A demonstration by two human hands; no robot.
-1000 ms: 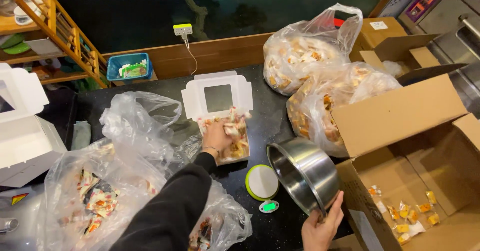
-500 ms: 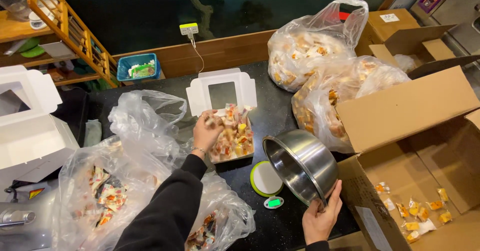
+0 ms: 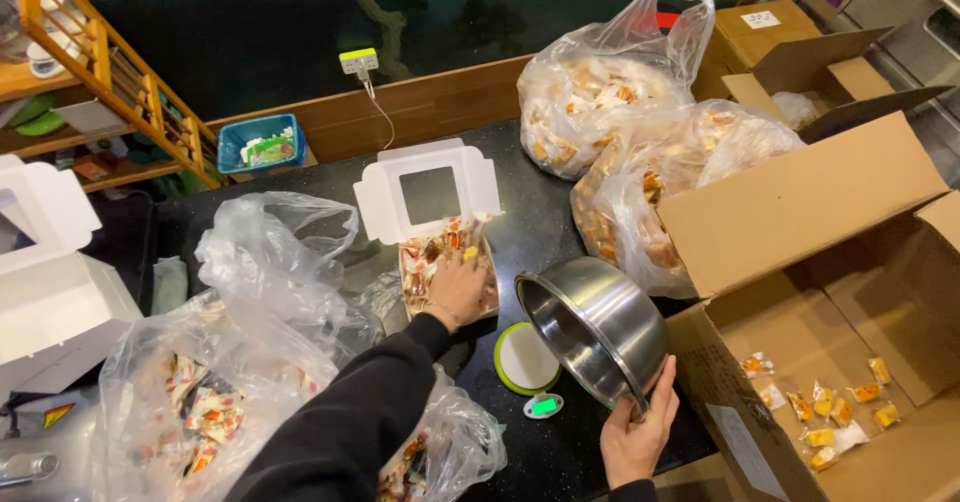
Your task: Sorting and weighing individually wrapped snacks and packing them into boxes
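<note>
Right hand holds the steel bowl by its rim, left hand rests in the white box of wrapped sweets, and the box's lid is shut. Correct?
Not quite: the head view shows the lid open, folded back. The rest stands: right hand grips the bowl, left hand in the box.

White window box (image 3: 428, 194): open, just beyond the left fingers (image 3: 455, 280); holds wrapped sweets.
Scale display (image 3: 545, 407): small, green, just left of the right fingers (image 3: 655, 402).
Brown carton (image 3: 850, 362): right of them; orange-yellow packets inside.
</note>
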